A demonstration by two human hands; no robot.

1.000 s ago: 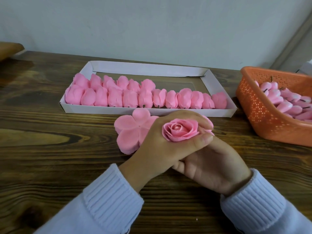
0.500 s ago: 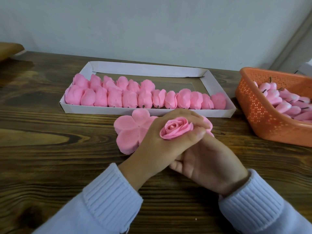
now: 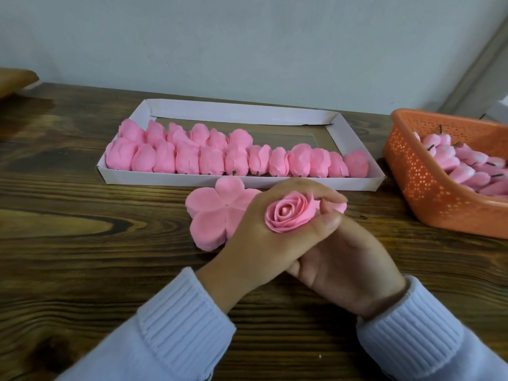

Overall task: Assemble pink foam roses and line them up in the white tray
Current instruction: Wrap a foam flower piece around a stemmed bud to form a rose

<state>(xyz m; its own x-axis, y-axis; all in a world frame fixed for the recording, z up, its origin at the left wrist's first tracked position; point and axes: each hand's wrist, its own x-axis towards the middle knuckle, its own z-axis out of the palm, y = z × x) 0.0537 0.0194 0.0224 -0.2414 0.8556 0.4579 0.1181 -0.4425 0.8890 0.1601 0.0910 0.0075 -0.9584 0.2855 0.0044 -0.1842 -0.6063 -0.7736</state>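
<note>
One pink foam rose (image 3: 288, 213) sits in my left hand (image 3: 255, 243), its spiral face turned up toward me. My thumb and forefinger curl round it and pinch its outer petals from both sides, just above the wooden table (image 3: 82, 243). My right hand (image 3: 346, 268) lies under the left, palm side up, with its fingers tucked beneath my left hand near the base of the rose. They are hidden there, so I cannot tell whether they grip anything.

Just to the left of the rose, partly behind my left hand, a stack of flat five-lobed pink petals (image 3: 211, 215) lies on the table. Beyond it stands the white tray (image 3: 236, 115), its near wall close to the petals. Finished roses (image 3: 192, 160) lie on their sides along the near wall in a row from end to end, and a shorter second row sits behind them at the left. The far right part of the tray floor is bare.

Off to the right, an orange basket (image 3: 420, 182) with perforated walls holds pink buds (image 3: 467, 166) with dark stems. Pale blue ribbed sleeves cover both my wrists.
</note>
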